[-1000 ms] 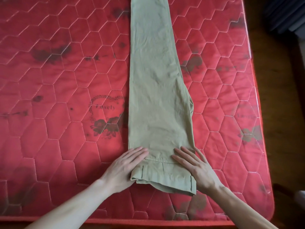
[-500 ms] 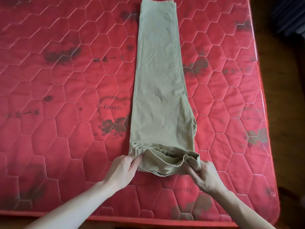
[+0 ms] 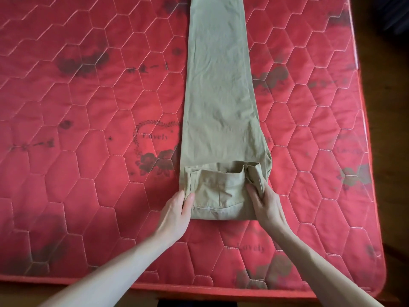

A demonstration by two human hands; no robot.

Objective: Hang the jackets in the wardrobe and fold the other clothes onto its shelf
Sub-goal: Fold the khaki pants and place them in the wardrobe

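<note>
Khaki trousers (image 3: 219,85) lie lengthwise on the red quilted mattress (image 3: 88,107), legs folded onto each other and running off the top of the view. Their waist end is folded over away from me into a flap (image 3: 219,191). My left hand (image 3: 177,209) pinches the flap's left edge, thumb on top. My right hand (image 3: 265,204) grips the flap's right edge at the bunched waistband. No jackets or wardrobe are in view.
The mattress near edge (image 3: 199,289) runs along the bottom and its right edge (image 3: 371,173) drops to a dark wooden floor (image 3: 394,107). Bare mattress lies on both sides of the trousers.
My hands went from lying flat on the waistband to gripping it. They folded the waist end over onto the trousers, and the flap is now wider and flatter.
</note>
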